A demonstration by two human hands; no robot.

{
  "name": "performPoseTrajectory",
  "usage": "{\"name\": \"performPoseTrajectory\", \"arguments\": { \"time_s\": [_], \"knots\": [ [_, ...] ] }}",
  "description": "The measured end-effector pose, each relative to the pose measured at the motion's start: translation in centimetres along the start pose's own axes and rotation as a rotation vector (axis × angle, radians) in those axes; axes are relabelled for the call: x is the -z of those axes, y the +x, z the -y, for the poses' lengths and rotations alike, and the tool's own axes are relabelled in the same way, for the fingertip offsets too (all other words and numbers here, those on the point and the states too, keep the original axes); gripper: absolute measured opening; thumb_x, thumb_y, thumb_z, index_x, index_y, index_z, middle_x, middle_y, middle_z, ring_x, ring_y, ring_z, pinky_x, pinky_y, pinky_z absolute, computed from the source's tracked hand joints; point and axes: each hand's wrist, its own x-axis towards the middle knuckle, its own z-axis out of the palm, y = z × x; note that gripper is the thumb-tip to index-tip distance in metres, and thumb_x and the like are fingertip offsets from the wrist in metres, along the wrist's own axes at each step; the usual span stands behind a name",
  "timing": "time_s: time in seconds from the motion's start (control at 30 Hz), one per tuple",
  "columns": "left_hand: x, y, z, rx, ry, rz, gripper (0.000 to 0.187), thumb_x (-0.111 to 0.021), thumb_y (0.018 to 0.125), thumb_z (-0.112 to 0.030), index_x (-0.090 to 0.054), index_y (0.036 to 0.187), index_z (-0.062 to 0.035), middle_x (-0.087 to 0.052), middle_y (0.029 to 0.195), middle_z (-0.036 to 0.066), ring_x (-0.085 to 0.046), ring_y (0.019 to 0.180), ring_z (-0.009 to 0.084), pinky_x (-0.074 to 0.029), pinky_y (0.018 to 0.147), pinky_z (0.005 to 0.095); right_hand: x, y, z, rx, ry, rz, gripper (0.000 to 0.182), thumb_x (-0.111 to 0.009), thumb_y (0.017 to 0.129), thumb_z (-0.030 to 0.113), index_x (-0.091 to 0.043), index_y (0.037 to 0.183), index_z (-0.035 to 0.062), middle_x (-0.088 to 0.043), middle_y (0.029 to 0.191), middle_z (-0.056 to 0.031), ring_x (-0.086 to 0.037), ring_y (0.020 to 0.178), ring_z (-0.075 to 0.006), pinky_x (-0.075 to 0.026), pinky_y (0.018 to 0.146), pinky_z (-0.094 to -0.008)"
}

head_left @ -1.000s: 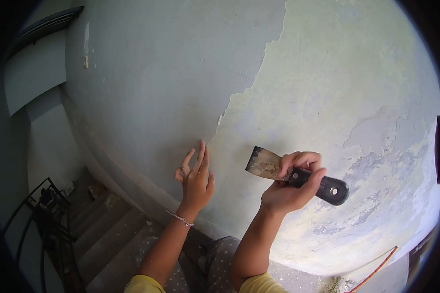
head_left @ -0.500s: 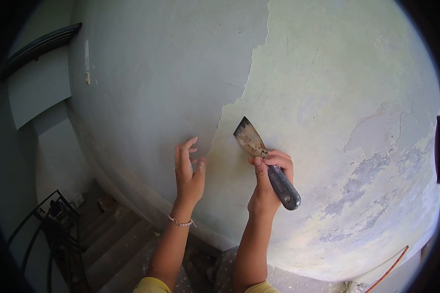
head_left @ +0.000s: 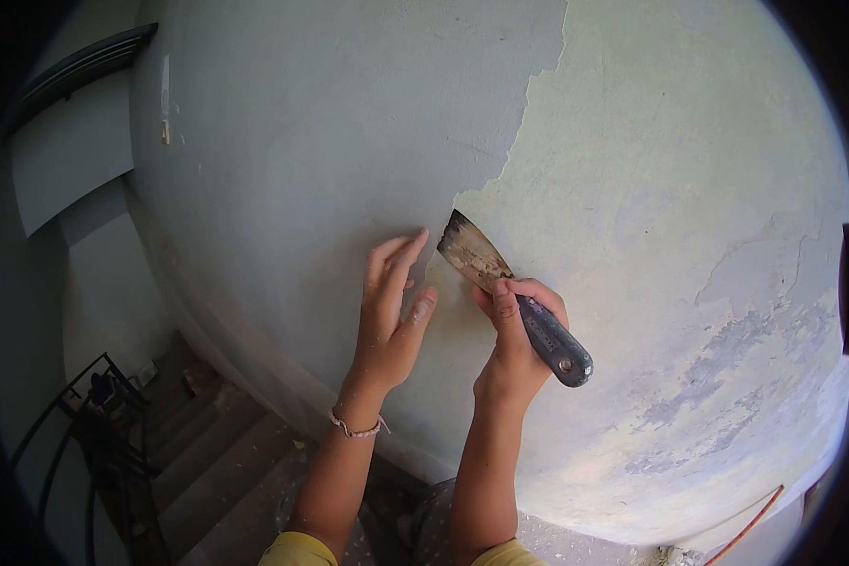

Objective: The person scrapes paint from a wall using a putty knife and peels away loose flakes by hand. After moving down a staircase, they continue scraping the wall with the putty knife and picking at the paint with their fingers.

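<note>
My right hand grips a putty knife with a dark handle and a worn, stained blade. The blade points up and left, its edge right at the ragged border where grey paint meets the pale greenish bare wall. To the left of the blade, my left hand is raised near the grey paint, fingers stretched and thumb apart, holding nothing. White dust marks its thumb, and a braided bracelet circles the wrist.
Stairs with scattered flakes descend at lower left, beside a black metal railing. Another dark rail is at upper left. Rough, flaking patches mark the wall at right. An orange cord lies at lower right.
The putty knife's blade has come up to the paint border. My left hand has risen and moved right, closer to the blade. The view has shifted slightly.
</note>
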Motion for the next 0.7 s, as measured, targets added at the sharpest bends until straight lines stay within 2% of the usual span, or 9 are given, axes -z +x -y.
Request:
{"name": "performPoseTrajectory", "arguments": {
  "time_s": [0.07,0.3,0.4,0.47,0.6,0.67,0.7],
  "knots": [
    [-0.1,0.1,-0.2,-0.013,0.022,-0.017,0.054,-0.055,0.094,-0.019,-0.047,0.147,-0.0099,-0.043,0.140,0.012,-0.045,0.126,0.0252,-0.042,0.100,0.0390,0.0,0.2,0.2,0.007,0.011,0.026,0.008,-0.070,0.089,-0.001,-0.065,0.094,-0.0042,-0.063,0.095,-0.0111,-0.067,0.087,-0.0214,-0.062,0.082,-0.0356],
    [-0.6,-0.2,0.0,-0.022,0.033,-0.045,0.056,-0.054,0.094,-0.018,-0.045,0.148,-0.0102,-0.042,0.141,0.012,-0.045,0.127,0.0256,-0.039,0.103,0.0411,0.6,0.7,0.5,-0.021,0.009,0.100,0.006,-0.070,0.089,-0.002,-0.066,0.093,-0.0042,-0.063,0.091,-0.0117,-0.066,0.086,-0.0209,-0.062,0.081,-0.0345],
    [-0.1,-0.3,0.2,-0.008,0.041,-0.039,0.056,-0.053,0.094,-0.018,-0.045,0.148,-0.0114,-0.043,0.142,0.011,-0.047,0.127,0.0248,-0.040,0.102,0.0396,0.9,0.3,-0.5,-0.029,0.116,0.114,0.006,-0.071,0.088,-0.003,-0.067,0.092,-0.0034,-0.063,0.092,-0.0123,-0.066,0.084,-0.0202,-0.062,0.080,-0.0344],
    [0.7,-0.8,0.3,0.079,-0.050,-0.063,0.054,-0.053,0.095,-0.020,-0.045,0.148,-0.0125,-0.045,0.143,0.009,-0.048,0.127,0.0234,-0.040,0.101,0.0373,1.1,-0.2,-1.2,0.129,-0.042,0.130,0.008,-0.073,0.086,-0.004,-0.068,0.091,-0.0019,-0.063,0.091,-0.0130,-0.065,0.082,-0.0192,-0.062,0.077,-0.0342],
    [1.2,-1.8,1.8,0.178,-0.088,-0.131,0.053,-0.052,0.096,-0.024,-0.045,0.147,-0.0125,-0.047,0.143,0.008,-0.048,0.127,0.0222,-0.040,0.100,0.0354,0.9,-0.4,-0.3,0.268,-0.126,0.046,0.009,-0.074,0.084,-0.005,-0.069,0.090,0.0005,-0.060,0.089,-0.0110,-0.064,0.082,-0.0192,-0.062,0.075,-0.0328],
    [1.4,-2.0,2.0,0.188,-0.090,-0.117,0.053,-0.054,0.098,-0.027,-0.043,0.148,-0.0121,-0.047,0.142,0.010,-0.049,0.128,0.0249,-0.040,0.102,0.0410,0.6,-0.1,-0.8,0.249,-0.126,0.059,0.009,-0.074,0.084,-0.005,-0.068,0.090,0.0002,-0.060,0.090,-0.0110,-0.065,0.082,-0.0196,-0.063,0.075,-0.0331],
    [1.4,-2.1,1.9,0.190,-0.090,-0.116,0.053,-0.054,0.098,-0.027,-0.043,0.148,-0.0121,-0.047,0.142,0.010,-0.049,0.128,0.0249,-0.040,0.102,0.0410,0.4,0.1,-1.0,0.234,-0.126,0.068,0.009,-0.073,0.085,-0.005,-0.068,0.090,0.0000,-0.060,0.090,-0.0109,-0.065,0.083,-0.0200,-0.063,0.076,-0.0334]
  ]
}}
